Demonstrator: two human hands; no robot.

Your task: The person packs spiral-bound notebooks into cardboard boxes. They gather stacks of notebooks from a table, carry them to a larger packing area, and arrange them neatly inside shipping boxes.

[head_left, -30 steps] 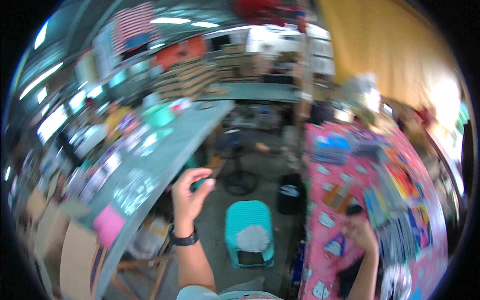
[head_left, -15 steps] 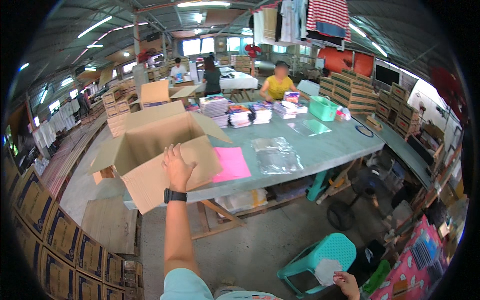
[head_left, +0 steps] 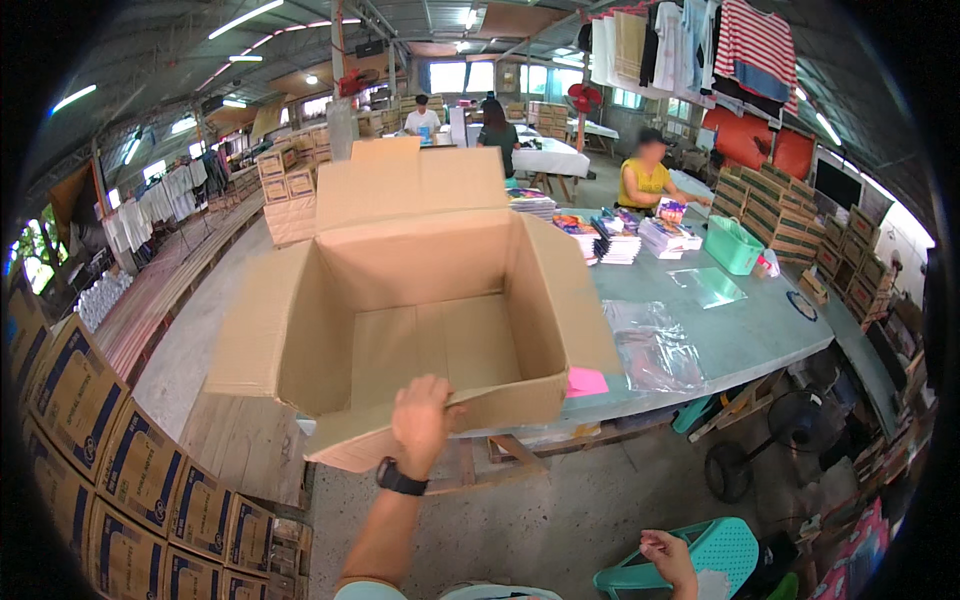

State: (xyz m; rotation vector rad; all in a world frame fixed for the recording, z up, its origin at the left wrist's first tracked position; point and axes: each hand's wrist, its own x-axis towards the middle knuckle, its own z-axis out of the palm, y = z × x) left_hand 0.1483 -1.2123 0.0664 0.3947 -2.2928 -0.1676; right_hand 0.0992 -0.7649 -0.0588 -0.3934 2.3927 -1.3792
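Observation:
A large open cardboard box [head_left: 430,255] rests on the near left part of the table, flaps spread, its inside bare. My left hand [head_left: 424,425], with a dark watch at the wrist, is closed over the near edge of the box where the front flap folds outward. Low on the right, my right hand [head_left: 668,556] hovers by a turquoise plastic stool [head_left: 725,550], fingers half curled and apart, nothing visible in them. A pink sheet [head_left: 586,381] shows from under the box's right side. Beside it lie clear plastic bags [head_left: 655,350].
Stacks of booklets [head_left: 618,240] and a mint-green basket [head_left: 733,246] stand farther back on the grey-green table [head_left: 765,330]. A person in yellow [head_left: 645,182] works across it. Stacked cartons [head_left: 130,450] rise on my left; a black fan [head_left: 800,420] stands at right.
The box has tipped so its opening faces me more, and it now appears nearer. My left hand went from lying spread on its front flap to gripping the edge. The view has swung left.

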